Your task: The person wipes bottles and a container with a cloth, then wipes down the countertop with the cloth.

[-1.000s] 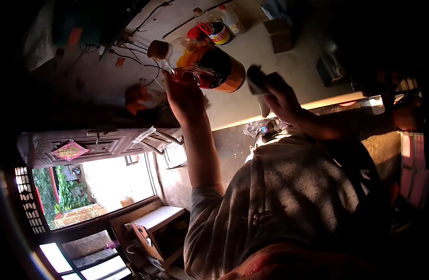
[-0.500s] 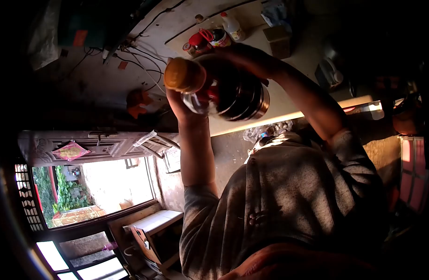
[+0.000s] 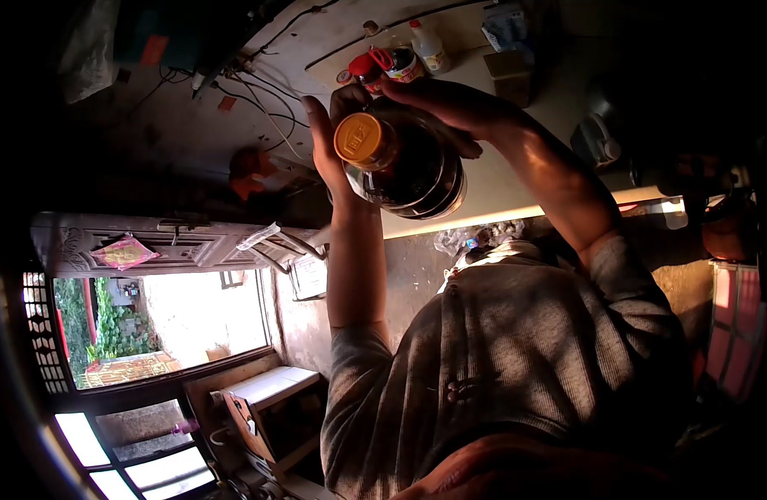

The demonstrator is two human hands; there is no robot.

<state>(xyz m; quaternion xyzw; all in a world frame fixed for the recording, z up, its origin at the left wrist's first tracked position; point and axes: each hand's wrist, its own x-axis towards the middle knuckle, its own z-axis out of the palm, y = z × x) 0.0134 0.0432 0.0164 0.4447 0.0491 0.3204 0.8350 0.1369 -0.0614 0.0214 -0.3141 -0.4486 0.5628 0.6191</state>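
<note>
A large dark bottle [image 3: 421, 171] with a round orange cap [image 3: 359, 140] is held up over the counter, tilted so that the cap faces the camera. My left hand [image 3: 329, 150] holds its left side by the neck and cap, thumb raised and part of the fingers hidden behind it. On the far and right side of the bottle lies my right hand [image 3: 454, 112], its fingers bent round the dark body. Whether a dark item is also in my right hand cannot be made out in the shadow.
On the counter [image 3: 479, 187] behind the bottle stand a red-lidded jar [image 3: 364, 68], a labelled jar [image 3: 406, 65], a white bottle [image 3: 428, 50] and a square box [image 3: 508, 77]. A dark jug [image 3: 596, 140] is at right. Cables [image 3: 263, 96] hang at left.
My right hand, earlier apart with a dark item in it, has moved up and left onto the bottle. The bottle has turned so its cap faces the camera.
</note>
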